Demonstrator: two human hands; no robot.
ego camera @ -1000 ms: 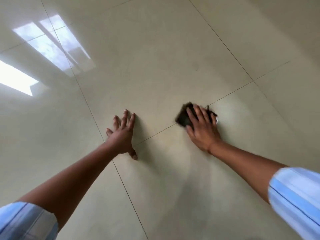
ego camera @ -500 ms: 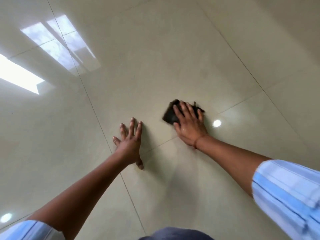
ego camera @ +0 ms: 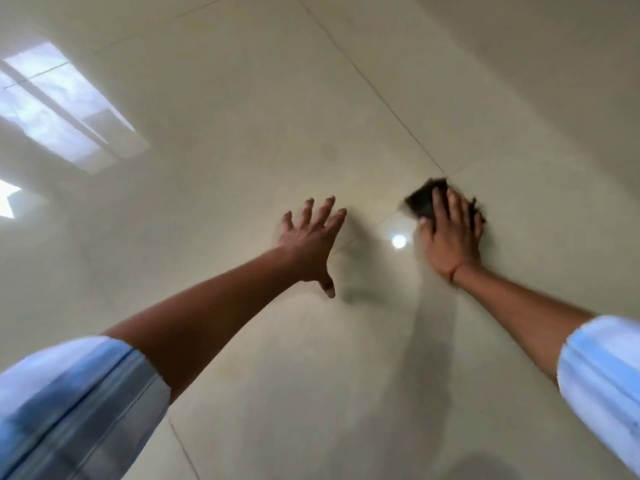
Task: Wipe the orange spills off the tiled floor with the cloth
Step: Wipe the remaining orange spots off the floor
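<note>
A dark cloth lies on the glossy beige tiled floor, just right of centre. My right hand presses flat on it with straight fingers, and most of the cloth is hidden under the hand. My left hand rests on the floor a little to the left, fingers spread. The frame is blurred by motion. I see no orange spill. A faint wet streak runs down the tile below my right hand.
Grout lines cross the floor diagonally. A window reflection glares at the upper left and a small round light reflection sits between my hands. Pale blue sleeves cover both upper forearms.
My right hand has slid the cloth to the right along the tile, away from my left hand. The camera has shifted and the view is now blurred; my left hand stays flat on the floor.
</note>
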